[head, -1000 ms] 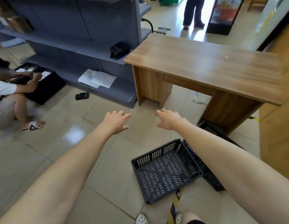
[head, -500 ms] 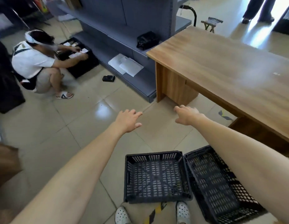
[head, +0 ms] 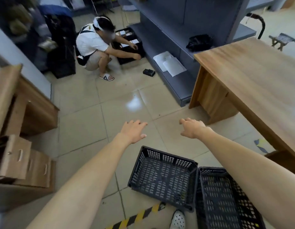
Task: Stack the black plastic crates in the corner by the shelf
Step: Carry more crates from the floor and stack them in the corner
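Note:
Two empty black perforated plastic crates lie side by side on the tiled floor by my feet: one crate (head: 161, 177) in the middle, a second crate (head: 222, 199) to its right, partly hidden under my right forearm. My left hand (head: 132, 131) and my right hand (head: 191, 128) reach forward over the floor beyond the crates, palms down, fingers straight, holding nothing. The grey metal shelf (head: 170, 38) stands ahead.
A person (head: 94, 47) crouches at a black crate (head: 128, 45) by the shelf's far end. A wooden desk (head: 252, 76) stands to the right, a wooden drawer cabinet (head: 23, 129) to the left. A small black object (head: 148, 72) lies on the floor. Striped tape (head: 137, 217) marks the floor.
The view has swung left and back: the crouching person and left cabinet came into sight, the crates shifted right. Both hands stay stretched out, empty.

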